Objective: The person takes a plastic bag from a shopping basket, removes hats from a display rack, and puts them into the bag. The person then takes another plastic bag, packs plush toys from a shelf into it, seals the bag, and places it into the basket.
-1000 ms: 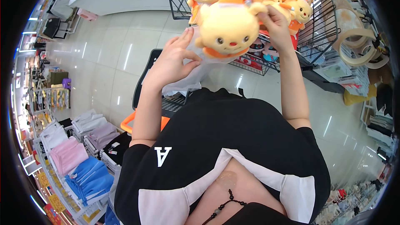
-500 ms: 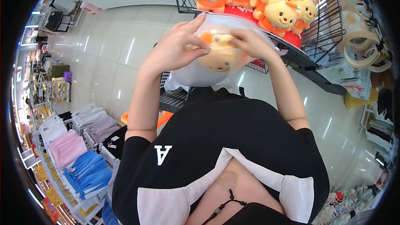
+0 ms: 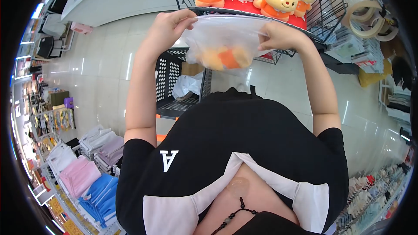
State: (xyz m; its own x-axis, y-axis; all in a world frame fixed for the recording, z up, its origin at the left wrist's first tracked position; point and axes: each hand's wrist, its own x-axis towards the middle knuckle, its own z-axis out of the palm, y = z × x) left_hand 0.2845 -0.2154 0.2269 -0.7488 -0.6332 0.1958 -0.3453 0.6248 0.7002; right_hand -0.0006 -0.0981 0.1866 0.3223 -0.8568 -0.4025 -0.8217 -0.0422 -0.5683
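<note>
A frosted plastic bag (image 3: 217,30) hangs between my two hands, with a yellow and orange plush toy (image 3: 228,57) lying at its bottom, blurred by the plastic. My left hand (image 3: 167,30) pinches the bag's upper left corner. At the right end of the bag's top edge, my right hand (image 3: 283,37) is closed on the plastic. Just beyond the bag, several similar plush toys (image 3: 281,1) sit on a red surface in a black wire basket (image 3: 335,6).
Below my left forearm stands a black perforated cart basket (image 3: 167,72) with a crumpled plastic bag (image 3: 187,86) inside. Folded clothes (image 3: 80,176) fill a rack at lower left. A pale counter (image 3: 117,4) is at upper left, and beige rings (image 3: 368,19) hang at right.
The plush toy has gone from my right hand into the bag and lowered to its bottom. My hands have moved apart and now hold the bag's top edge stretched; the cart basket shows more.
</note>
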